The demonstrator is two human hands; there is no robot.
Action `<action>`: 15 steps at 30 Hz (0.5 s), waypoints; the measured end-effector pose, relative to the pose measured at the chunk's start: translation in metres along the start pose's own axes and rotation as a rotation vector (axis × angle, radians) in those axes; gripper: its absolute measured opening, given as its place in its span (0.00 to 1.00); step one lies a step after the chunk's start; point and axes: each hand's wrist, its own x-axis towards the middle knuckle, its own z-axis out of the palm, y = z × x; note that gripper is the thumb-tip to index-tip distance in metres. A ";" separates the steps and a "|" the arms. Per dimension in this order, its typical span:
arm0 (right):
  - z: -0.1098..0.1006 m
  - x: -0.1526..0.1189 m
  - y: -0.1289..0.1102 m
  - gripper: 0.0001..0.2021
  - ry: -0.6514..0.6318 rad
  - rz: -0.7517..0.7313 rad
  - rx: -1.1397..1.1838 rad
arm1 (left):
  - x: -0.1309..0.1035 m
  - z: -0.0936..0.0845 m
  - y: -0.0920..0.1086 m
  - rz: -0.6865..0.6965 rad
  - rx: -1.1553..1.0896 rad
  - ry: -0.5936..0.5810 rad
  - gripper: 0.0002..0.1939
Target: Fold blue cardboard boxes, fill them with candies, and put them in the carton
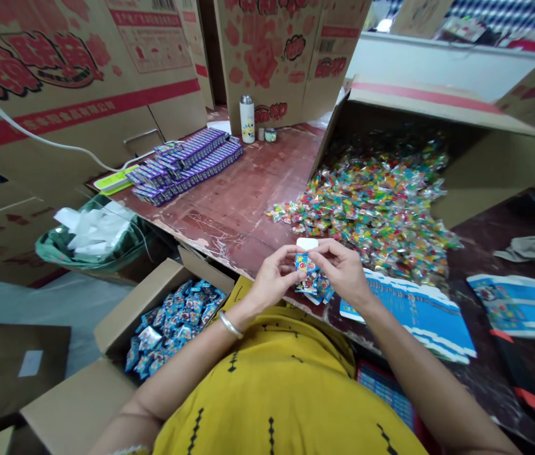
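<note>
Just over the table's front edge, a small blue printed carton with a raised white flap is pinched between both hands. My left hand grips its left side, thumb across the printed front. On the upper right, near the flap, the fingers of my right hand are closed. Several blue printed packets lie beneath the carton. To the right of my right hand, a fanned stack of flat blue cartons rests on the table. Beyond it spreads a heap of clear-wrapped colourful candies.
The candies spill from a tipped cardboard box. Stacked purple boxes and a white bottle stand at the back left. An open carton of blue packets sits below left. A black-and-red tool lies far right.
</note>
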 end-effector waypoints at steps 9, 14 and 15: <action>0.005 0.008 -0.005 0.10 0.037 0.048 0.187 | 0.002 -0.001 0.002 0.017 -0.030 0.113 0.26; -0.003 0.016 -0.004 0.11 -0.077 0.186 0.225 | -0.005 0.001 0.005 0.037 0.118 0.123 0.24; -0.005 0.018 -0.003 0.11 -0.092 0.212 0.233 | -0.006 0.000 0.006 0.048 0.131 0.114 0.24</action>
